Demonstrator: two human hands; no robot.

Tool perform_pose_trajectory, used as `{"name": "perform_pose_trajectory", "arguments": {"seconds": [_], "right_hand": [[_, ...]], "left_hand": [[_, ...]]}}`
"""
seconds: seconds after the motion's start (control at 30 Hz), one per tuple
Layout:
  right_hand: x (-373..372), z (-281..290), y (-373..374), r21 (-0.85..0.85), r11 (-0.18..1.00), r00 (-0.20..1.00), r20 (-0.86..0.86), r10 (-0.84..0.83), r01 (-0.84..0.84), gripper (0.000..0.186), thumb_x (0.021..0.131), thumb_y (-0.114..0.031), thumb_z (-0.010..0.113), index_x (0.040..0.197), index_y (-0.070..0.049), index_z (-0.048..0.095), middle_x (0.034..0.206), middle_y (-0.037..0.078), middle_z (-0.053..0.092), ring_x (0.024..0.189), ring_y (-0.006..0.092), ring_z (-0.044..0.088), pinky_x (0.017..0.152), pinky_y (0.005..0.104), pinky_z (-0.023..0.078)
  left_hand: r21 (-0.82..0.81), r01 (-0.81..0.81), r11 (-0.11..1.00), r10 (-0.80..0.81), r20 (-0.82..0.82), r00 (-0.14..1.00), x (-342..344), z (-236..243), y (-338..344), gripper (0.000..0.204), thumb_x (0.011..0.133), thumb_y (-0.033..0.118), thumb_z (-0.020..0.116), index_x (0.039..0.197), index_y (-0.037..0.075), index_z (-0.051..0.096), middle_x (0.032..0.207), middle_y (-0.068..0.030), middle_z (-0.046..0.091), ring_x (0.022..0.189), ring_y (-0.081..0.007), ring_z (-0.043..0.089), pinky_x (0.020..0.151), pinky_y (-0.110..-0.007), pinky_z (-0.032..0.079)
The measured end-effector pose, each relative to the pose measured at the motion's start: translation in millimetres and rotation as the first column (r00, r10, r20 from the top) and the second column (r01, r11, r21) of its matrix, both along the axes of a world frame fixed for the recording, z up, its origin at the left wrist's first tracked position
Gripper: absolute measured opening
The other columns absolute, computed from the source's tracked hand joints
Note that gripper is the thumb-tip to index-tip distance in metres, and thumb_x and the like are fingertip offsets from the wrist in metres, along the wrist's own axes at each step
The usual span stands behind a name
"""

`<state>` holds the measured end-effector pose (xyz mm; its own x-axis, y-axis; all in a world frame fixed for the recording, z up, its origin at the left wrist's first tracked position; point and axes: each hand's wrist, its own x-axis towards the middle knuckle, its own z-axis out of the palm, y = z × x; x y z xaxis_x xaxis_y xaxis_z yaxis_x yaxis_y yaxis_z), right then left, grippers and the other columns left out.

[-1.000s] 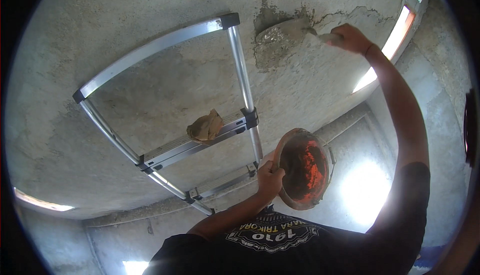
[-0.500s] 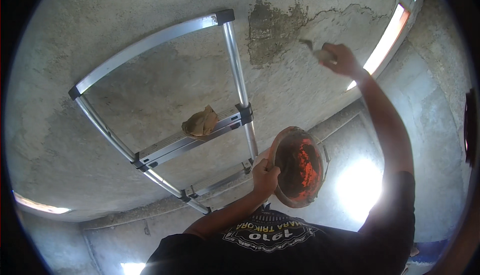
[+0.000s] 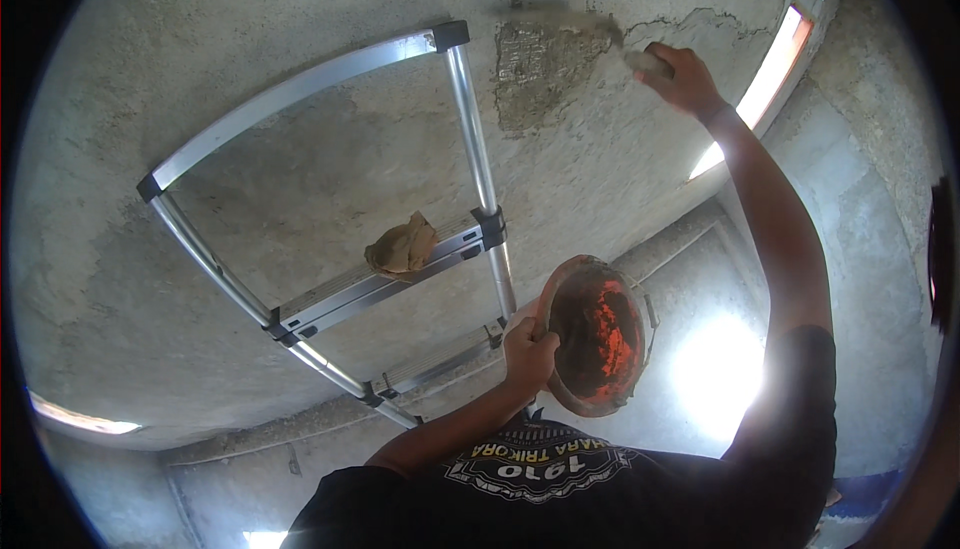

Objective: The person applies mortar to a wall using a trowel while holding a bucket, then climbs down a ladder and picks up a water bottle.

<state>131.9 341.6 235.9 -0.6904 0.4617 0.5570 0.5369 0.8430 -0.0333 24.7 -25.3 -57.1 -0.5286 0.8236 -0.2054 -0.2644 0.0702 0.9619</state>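
Observation:
My right hand (image 3: 688, 79) is closed round the handle of a trowel (image 3: 644, 63). Smeared by motion, its blade stretches left along the top edge of a dark, rough patch (image 3: 545, 71) in the grey plaster; whether it touches the surface I cannot tell. Lower down, my left hand (image 3: 530, 357) grips the rim of a round bucket (image 3: 592, 339), thumb on the inner side. The bucket is tilted so that its inside shows, orange-red under grey-brown mortar residue. A thin wire handle hangs off its right side.
An aluminium ladder (image 3: 470, 129) leans in front of the wall at left. On one of its steps lies a crumpled piece of brown paper (image 3: 402, 247). A crack (image 3: 700, 17) runs right from the patch towards a narrow bright opening (image 3: 775, 69).
My right hand has risen a little, and the trowel has swept from the patch's right side to its upper edge. My left hand and the bucket have hardly moved.

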Motion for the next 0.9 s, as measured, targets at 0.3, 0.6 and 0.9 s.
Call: {"name": "perform_pose_trajectory", "arguments": {"seconds": [0.3,0.6,0.9], "right_hand": [[11.1,-34.7,-6.4,0.022,0.994,0.971,0.217,0.104,-0.111,0.034,0.081,-0.041,0.073,0.093,-0.011,0.063,0.069,0.012,0.063,0.067,0.0334,0.064,0.065,0.0433,0.049],[-2.1,-34.8,11.2,0.046,0.998,0.978,0.207,0.038,-0.048,0.039,0.082,-0.048,0.070,0.094,-0.011,0.064,0.066,0.011,0.062,0.069,0.0323,0.064,0.066,0.0439,0.050],[-0.3,27.5,-0.9,0.029,0.998,0.997,-0.056,0.060,-0.059,0.041,0.086,-0.046,0.068,0.101,-0.009,0.064,0.075,0.013,0.064,0.072,0.0321,0.063,0.069,0.0418,0.049]], "left_hand": [[-0.038,0.030,0.999,-0.033,-0.064,0.997,-2.4,9.8,0.7,0.016,0.071,0.009,0.064,0.068,-0.001,0.051,0.059,-0.0077,0.051,0.056,-0.0169,0.050,0.053,-0.034,0.039],[-0.050,0.042,0.998,-0.047,-0.092,0.995,-2.6,3.4,-4.9,0.015,0.072,0.007,0.063,0.068,-0.001,0.051,0.060,-0.0075,0.052,0.055,-0.0164,0.050,0.052,-0.034,0.039],[-0.025,0.031,0.999,-0.033,-0.058,0.998,1.3,6.3,-2.5,0.015,0.072,0.008,0.064,0.068,-0.001,0.052,0.060,-0.0067,0.051,0.056,-0.0157,0.049,0.053,-0.032,0.039]]}}
